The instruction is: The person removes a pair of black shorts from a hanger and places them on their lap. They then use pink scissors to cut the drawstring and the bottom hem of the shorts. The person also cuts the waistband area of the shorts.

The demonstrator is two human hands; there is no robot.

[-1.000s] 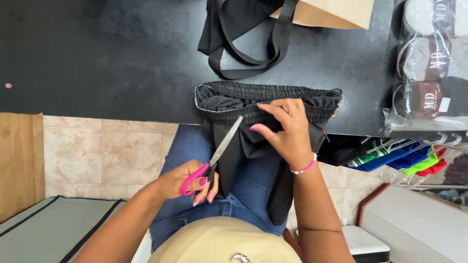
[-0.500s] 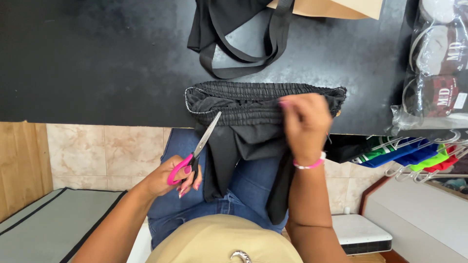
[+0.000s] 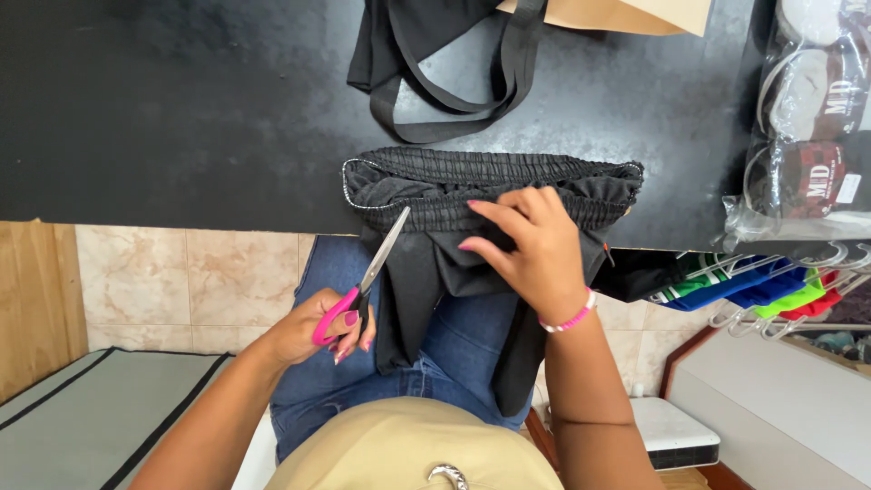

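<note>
Clear plastic packages (image 3: 807,118) with white labels (image 3: 848,188) stacked at the table's right edge.

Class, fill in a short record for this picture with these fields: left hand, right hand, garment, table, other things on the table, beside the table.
left hand: left hand grips pink-handled scissors, blades closed, tips pointing at the waistband
right hand: right hand rests flat on the garment, wearing a pink bracelet
garment: black garment with an elastic waistband, hanging off the table edge over the lap
table: black table
other things on the table: black strapped bag, brown paper bag, clear packets
beside the table: coloured clothes on hangers
</note>
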